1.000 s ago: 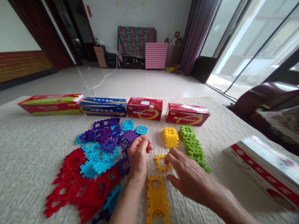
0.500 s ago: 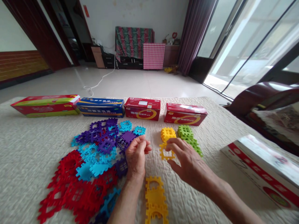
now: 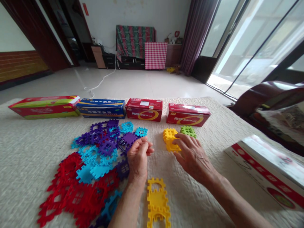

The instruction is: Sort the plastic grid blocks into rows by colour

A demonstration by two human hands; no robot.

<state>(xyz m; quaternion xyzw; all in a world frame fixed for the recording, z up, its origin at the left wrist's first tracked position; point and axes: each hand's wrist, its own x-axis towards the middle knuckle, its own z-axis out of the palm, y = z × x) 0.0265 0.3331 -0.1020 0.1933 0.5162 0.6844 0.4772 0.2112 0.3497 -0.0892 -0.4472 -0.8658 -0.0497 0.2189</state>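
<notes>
My right hand (image 3: pixel 193 158) has its fingers and thumb at the right edge of a yellow interlocking plastic tile (image 3: pixel 172 145), gripping it against the front of a small yellow pile (image 3: pixel 169 132). Part of that tile is covered by the fingers. A green interlocking tile (image 3: pixel 188 130) shows just beyond the same hand. My left hand (image 3: pixel 138 158) hovers beside the purple tiles (image 3: pixel 106 148), fingers curled in with the thumb against them, and nothing shows in it. Nearer to me, between my forearms, lies a strip of yellow tiles (image 3: pixel 158 200) joined end to end.
Red tiles (image 3: pixel 78 199) and light-blue tiles (image 3: pixel 102 170) lie heaped on the left of the quilted cover (image 3: pixel 35 152). Along the back stand a red-green box (image 3: pixel 45 107), a blue box (image 3: pixel 102 109) and two red boxes (image 3: pixel 144 110). A white-red box (image 3: pixel 263 171) is at right.
My right hand has moved away from me and slightly right, bringing the yellow tile up to the yellow pile. My left hand stays curled in nearly the same place.
</notes>
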